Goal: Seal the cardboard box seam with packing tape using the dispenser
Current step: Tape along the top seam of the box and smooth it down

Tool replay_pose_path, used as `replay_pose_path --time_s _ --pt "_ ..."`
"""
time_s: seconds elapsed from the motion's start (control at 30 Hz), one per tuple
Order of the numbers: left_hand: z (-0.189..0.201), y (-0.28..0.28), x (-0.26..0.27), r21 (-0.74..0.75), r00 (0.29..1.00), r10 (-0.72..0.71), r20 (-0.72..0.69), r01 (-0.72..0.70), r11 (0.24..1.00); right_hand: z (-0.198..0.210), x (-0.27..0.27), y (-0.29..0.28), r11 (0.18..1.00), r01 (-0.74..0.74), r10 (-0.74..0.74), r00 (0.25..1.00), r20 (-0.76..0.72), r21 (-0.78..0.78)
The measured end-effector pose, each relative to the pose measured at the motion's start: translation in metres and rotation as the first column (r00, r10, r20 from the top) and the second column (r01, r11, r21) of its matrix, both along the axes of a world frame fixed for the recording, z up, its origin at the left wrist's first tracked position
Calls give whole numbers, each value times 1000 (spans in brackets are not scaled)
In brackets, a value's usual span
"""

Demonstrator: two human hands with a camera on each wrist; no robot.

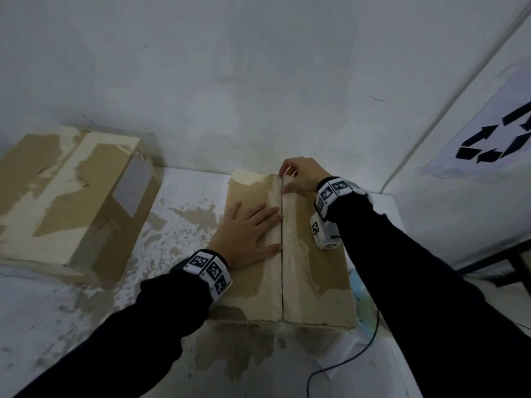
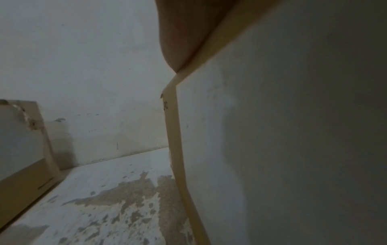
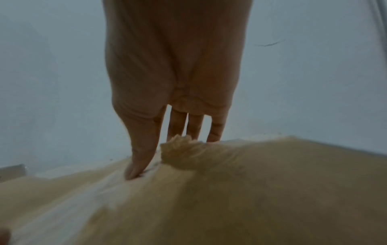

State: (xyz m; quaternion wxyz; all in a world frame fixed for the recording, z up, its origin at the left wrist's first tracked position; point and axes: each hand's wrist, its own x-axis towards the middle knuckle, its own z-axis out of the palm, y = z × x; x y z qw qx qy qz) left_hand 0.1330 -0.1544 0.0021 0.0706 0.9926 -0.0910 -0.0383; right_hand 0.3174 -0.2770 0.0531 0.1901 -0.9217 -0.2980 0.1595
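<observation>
A worn cardboard box (image 1: pixel 316 268) lies on the table with both top flaps down. Its seam (image 1: pixel 282 268) runs away from me down the middle. My left hand (image 1: pixel 247 234) lies flat with spread fingers on the left flap, fingertips at the seam. In the left wrist view only the heel of that hand (image 2: pixel 184 33) and the box's side wall (image 2: pixel 272 132) show. My right hand (image 1: pixel 301 176) is at the seam's far end. Its thumb (image 3: pixel 138 157) presses on the box top (image 3: pixel 230 190), and its straight fingers reach down behind the far edge. I see no tape and no dispenser.
A second, larger cardboard box (image 1: pixel 66 202) stands at the left against the wall. The white table (image 1: pixel 172 225) is stained brown. A pale blue object (image 1: pixel 359 291) and a black cable (image 1: pixel 344 360) lie by the box's right side. A sheet with recycling arrows (image 1: pixel 494 139) hangs at right.
</observation>
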Motion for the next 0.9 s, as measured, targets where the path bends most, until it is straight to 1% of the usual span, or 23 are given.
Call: replay_pose_path --time_s 0.13,0.23,0.33,0.37,0.4,0.47,0.5,0.57,0.63,0.7,0.8,0.9 --pt "1 0 0 -14 1000 5 4 -5 1000 4 7 6 998 50 -52 997 65 40" --pt "-1 1 1 -14 1000 6 6 -6 1000 4 8 11 1000 6 -5 997 72 -5" --pt "-2 1 2 -4 1000 6 11 -6 1000 7 10 14 1000 -7 6 995 101 3" --pt "-2 1 2 -2 1000 6 12 -6 1000 8 12 13 1000 -2 1 997 74 14" --pt "-2 0 1 -1 1000 6 14 -6 1000 8 13 12 1000 -5 4 1000 16 10" --pt "-1 1 1 -6 1000 7 18 -7 1000 6 13 9 997 -34 25 993 -115 -73" --pt "-1 1 1 -10 1000 6 18 -6 1000 4 13 9 989 -51 33 991 -130 -136" --pt "-2 0 1 -8 1000 5 24 -5 1000 2 13 10 980 -56 41 996 -81 -193" --pt "-3 0 1 -10 1000 9 25 -9 1000 3 16 13 981 -45 36 998 -49 -187" --pt "-2 1 2 -14 1000 13 21 -12 1000 6 20 16 982 -47 35 997 -69 -185" --pt "-3 0 2 -18 1000 14 17 -13 1000 4 26 13 992 -13 -2 993 -117 -122" --pt "-4 0 3 -29 1000 14 28 -13 999 2 26 12 995 -4 -9 992 -127 -100"
